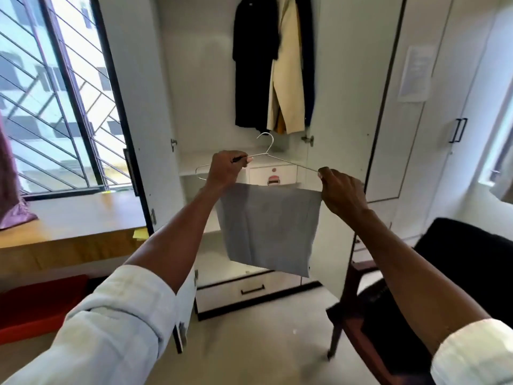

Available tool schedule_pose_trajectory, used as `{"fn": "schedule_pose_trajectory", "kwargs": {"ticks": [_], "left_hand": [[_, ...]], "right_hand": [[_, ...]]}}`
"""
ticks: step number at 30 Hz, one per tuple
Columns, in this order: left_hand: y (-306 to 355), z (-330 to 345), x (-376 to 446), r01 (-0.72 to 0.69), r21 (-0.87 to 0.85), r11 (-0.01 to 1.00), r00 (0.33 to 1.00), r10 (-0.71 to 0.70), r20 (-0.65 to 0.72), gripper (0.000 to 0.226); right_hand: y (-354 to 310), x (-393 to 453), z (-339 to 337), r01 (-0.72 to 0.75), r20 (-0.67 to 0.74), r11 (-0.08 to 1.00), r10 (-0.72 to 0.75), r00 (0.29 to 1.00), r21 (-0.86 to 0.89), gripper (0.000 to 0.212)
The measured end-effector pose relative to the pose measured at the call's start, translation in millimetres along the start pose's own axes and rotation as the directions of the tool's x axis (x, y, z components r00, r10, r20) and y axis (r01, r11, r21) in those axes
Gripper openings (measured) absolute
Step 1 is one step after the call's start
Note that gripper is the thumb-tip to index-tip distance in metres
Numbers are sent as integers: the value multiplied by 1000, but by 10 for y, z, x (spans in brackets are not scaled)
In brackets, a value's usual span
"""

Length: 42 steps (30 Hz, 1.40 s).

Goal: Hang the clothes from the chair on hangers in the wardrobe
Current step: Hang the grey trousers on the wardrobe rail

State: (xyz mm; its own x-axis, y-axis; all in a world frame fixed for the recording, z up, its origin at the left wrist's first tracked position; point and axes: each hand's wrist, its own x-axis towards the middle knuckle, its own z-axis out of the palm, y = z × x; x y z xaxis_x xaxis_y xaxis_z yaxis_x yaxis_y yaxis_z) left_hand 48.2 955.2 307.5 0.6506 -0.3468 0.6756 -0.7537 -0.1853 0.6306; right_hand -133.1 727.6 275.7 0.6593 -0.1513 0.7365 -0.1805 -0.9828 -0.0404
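Two hands hold your wire hanger [266, 157] up before the open wardrobe [347, 93]: your left hand [226, 169] pinches its left shoulder, your right hand [340, 191] grips its right end and the corner of the grey cloth [268, 226] draped below. Dark and cream clothes [273, 65] hang inside. Beside you on the right stands the chair [458, 259]. A paper [415, 73] on the right door is too blurred to read.

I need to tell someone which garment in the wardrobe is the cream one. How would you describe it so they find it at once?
Look inside the open white wardrobe, at the clothes hanging near the top. The cream garment hangs just right of the long black garment. It is the only pale piece there; everything beside it is dark.
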Motion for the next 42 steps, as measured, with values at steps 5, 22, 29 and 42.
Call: {"fn": "schedule_pose_trajectory", "kwargs": {"ticks": [5,22,29,42], "left_hand": [[-386,112,1087,-31,270,962,995,54,-78,40],[-1575,620,3901,-73,421,904,997,54,55,134],[-1966,687,5424,-87,478,874,994,105,-10,139],[-2735,901,7652,-172,439,882,966,238,-101,114]], "right_hand": [[106,1137,451,81,-93,995,-87,992,-60,21],[-297,5209,1465,-37,-378,990,-18,926,-139,20],[-435,6621,1793,-41,-453,993,-13,891,-108,13],[-315,8595,2587,-11,-632,981,-115,766,-192,17]]}}
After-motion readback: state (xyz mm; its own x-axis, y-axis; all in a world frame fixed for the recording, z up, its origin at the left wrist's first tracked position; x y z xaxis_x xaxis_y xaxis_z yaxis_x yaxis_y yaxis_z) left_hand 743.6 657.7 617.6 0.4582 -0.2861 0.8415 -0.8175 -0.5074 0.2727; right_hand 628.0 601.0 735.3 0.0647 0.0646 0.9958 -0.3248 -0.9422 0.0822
